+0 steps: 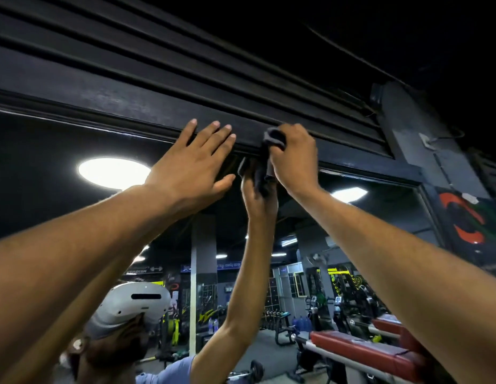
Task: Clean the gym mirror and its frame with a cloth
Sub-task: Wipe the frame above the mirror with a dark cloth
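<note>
I look up at the top of a large gym mirror (61,206) with a black frame (130,106) above it. My left hand (194,162) lies flat with straight fingers against the frame's lower edge. To its right, my right hand (293,159) grips a dark bunched cloth (273,138) and presses it on the same frame strip. Part of the cloth hangs down onto the glass. The mirror reflects both raised arms and the cloth.
A black pillar (413,128) bounds the frame at the right, with a red and green wall logo (462,220) below it. The mirror reflects ceiling lights, a red padded bench (360,353), weight racks and my headset (130,306).
</note>
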`<state>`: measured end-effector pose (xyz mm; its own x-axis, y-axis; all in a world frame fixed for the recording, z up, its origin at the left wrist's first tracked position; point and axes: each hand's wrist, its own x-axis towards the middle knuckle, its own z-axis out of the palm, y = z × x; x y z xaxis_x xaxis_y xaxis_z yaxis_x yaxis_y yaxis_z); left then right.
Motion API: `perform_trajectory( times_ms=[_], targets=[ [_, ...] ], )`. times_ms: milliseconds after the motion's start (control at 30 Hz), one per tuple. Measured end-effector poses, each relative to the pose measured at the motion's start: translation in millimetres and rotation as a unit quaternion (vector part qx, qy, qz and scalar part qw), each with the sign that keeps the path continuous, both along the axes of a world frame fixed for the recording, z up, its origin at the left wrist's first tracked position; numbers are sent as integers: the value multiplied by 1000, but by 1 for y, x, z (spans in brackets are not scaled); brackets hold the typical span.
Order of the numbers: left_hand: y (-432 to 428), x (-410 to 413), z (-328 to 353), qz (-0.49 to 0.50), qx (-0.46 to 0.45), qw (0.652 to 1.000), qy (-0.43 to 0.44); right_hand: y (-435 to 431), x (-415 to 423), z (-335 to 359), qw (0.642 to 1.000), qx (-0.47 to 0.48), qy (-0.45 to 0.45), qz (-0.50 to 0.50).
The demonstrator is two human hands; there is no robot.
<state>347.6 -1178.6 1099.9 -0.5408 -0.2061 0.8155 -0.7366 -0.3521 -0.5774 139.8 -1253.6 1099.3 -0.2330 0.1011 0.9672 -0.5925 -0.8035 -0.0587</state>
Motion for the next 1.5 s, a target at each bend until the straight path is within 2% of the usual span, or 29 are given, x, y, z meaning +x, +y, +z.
perform_trajectory(
  times_ms=[67, 167, 267, 333, 433, 500, 533, 600, 667, 767, 867, 900, 967, 1067, 1133, 1267, 1300, 1433, 1500],
  targets=[
    [1, -1, 1, 9, 3, 1000, -2, 1, -13, 5, 1000, -9, -1, -17],
    [1, -1, 0, 18, -3, 1000, -1, -12, -47, 16, 990, 46, -118, -66],
    [1, -3, -1, 21, -8, 1000, -1, -24, -60, 26, 980, 105, -151, -74],
    [2, -3, -2, 22, -6, 1000, 5, -19, -45, 29, 986, 109, -105, -66],
    [4, -4, -3, 23, 0, 1000, 6, -2, -18, 31, 999, 38, 11, -20],
    [4, -5, -3, 22, 1, 1000, 8, 4, -15, 30, 997, -5, 74, -35],
    [5, -5, -3, 22, 4, 1000, 10, 3, -19, 30, 995, -19, 70, -62],
    [6, -6, -4, 23, 11, 1000, 12, -6, -27, 27, 995, -9, -7, -101],
    [6, -8, -6, 26, 12, 999, 16, -12, -24, 21, 995, 27, -58, -82],
    [7, -11, -7, 30, 19, 999, 19, -3, 4, 10, 1000, -15, 7, -16],
    [15, -5, -3, 15, 34, 999, 11, 7, 19, -2, 992, -74, 104, -13],
    [21, 0, -2, 13, 36, 999, 7, 5, 16, -4, 993, -70, 89, -26],
    [33, 16, 1, 13, 26, 1000, 11, -4, 6, -5, 999, -29, -13, -40],
    [55, 50, 7, 24, 12, 999, 20, -11, -2, 0, 980, 74, -181, 46],
    [67, 68, 12, 36, 9, 999, 16, 1, 15, 8, 978, 86, -174, 76],
    [81, 90, 12, 37, 26, 999, 5, 37, 64, 18, 990, 26, -5, 142],
    [83, 93, 12, 34, 27, 999, 2, 43, 66, 22, 991, 27, -12, 129],
    [83, 96, 8, 13, 26, 1000, 1, 44, 38, 42, 978, 65, -199, 8],
    [81, 94, 7, 8, 25, 1000, 1, 35, 27, 45, 975, 99, -196, -42]
  ],
)
